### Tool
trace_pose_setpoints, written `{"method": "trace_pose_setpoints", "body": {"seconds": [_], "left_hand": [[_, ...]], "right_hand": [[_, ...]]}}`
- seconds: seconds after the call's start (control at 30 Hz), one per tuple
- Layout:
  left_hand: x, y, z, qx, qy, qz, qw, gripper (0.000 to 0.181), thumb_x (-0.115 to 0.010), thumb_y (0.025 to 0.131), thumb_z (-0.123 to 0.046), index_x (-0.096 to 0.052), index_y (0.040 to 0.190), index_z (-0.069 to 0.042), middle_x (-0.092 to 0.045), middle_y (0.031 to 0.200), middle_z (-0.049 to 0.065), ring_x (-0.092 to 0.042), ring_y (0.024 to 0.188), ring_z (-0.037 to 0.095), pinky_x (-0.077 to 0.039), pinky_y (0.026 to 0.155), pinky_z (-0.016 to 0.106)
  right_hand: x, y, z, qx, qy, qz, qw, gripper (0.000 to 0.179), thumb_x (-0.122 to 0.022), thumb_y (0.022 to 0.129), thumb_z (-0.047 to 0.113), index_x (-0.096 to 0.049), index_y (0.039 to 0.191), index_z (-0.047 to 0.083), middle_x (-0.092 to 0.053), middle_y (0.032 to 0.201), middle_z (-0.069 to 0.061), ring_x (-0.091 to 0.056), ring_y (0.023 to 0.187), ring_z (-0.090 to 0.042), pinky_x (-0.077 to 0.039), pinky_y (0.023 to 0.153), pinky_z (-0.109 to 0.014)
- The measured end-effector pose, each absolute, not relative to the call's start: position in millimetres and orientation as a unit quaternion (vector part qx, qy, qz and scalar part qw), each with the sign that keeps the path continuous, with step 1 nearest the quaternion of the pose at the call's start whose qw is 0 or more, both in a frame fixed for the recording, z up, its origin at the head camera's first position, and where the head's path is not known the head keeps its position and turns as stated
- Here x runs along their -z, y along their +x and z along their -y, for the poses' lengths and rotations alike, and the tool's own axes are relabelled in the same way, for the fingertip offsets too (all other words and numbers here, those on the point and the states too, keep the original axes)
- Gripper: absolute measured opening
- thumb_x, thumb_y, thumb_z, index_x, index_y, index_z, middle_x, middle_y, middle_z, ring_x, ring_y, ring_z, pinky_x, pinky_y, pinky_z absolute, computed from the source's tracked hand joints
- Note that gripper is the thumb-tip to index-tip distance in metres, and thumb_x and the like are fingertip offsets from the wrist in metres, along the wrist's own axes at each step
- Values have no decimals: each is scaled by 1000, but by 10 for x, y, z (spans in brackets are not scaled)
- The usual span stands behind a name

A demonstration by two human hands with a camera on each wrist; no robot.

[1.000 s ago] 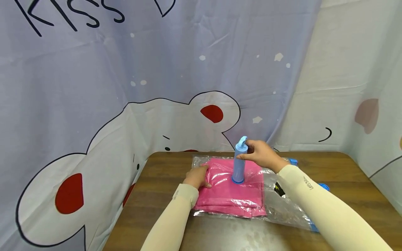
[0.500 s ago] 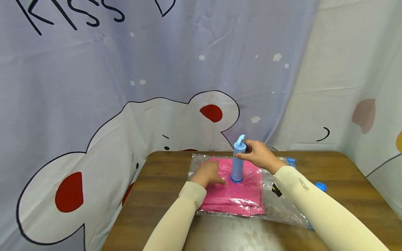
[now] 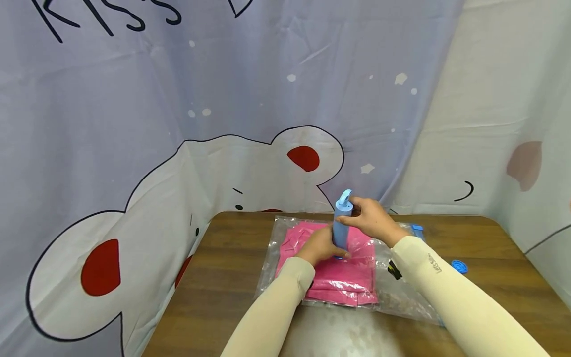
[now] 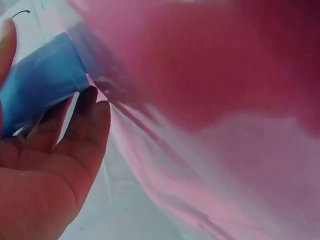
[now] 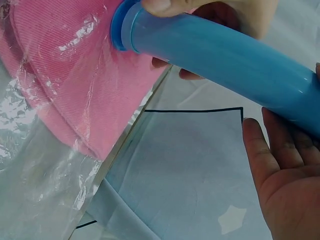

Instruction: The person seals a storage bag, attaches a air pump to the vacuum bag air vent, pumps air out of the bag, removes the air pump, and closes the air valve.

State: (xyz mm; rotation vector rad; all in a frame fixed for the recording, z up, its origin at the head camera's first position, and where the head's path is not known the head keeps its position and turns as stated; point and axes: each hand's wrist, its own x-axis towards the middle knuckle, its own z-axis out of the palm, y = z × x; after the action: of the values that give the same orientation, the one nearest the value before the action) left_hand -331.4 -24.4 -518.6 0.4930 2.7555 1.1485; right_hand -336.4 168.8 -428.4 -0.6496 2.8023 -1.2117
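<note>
A blue hand pump (image 3: 341, 233) stands upright on a clear plastic storage bag (image 3: 403, 300) with folded pink cloth (image 3: 345, 280) inside. Low on the barrel, my left hand (image 3: 318, 245) holds the pump near its base, with the thumb in front and the fingers behind. My right hand (image 3: 374, 220) holds the upper barrel just under the light-blue top handle (image 3: 345, 197). The right wrist view shows the blue ring (image 5: 117, 27) at the pump's foot meeting the bag over the cloth. Part of the barrel is hidden by my hands.
A round blue cap (image 3: 459, 267) lies on the wooden table (image 3: 214, 277) to the right of the bag. Blue edging (image 3: 417, 230) shows at the bag's right end, beside a black and yellow label (image 3: 394, 270). A printed curtain (image 3: 250, 178) hangs behind the table.
My left hand has moved right, from the left side of the bag across the pink cloth, and now holds the pump's lower barrel. My right hand stays on the upper barrel.
</note>
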Motion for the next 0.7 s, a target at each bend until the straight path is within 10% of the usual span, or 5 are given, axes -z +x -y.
{"method": "trace_pose_setpoints", "body": {"seconds": [0.47,0.7], "left_hand": [[5941,-3957,110,-320,125,-939,1,82,-113,65,-30,-74,135,-18,-84,114,-4,-76,103,11,-65,104,35],[5918,-3904,90,-307,115,-944,-29,85,-116,56,-27,-76,130,-18,-85,108,-2,-77,97,14,-66,99,37]], "right_hand": [[4139,-3308,-1649,374,-172,-911,7,60,-76,106,58,-67,126,2,-77,127,-20,-76,116,-37,-64,97,-49],[3801,-3326,-1504,300,-194,-931,-68,38,-76,106,40,-67,88,9,-61,82,-8,-60,81,-27,-49,74,-39]]}}
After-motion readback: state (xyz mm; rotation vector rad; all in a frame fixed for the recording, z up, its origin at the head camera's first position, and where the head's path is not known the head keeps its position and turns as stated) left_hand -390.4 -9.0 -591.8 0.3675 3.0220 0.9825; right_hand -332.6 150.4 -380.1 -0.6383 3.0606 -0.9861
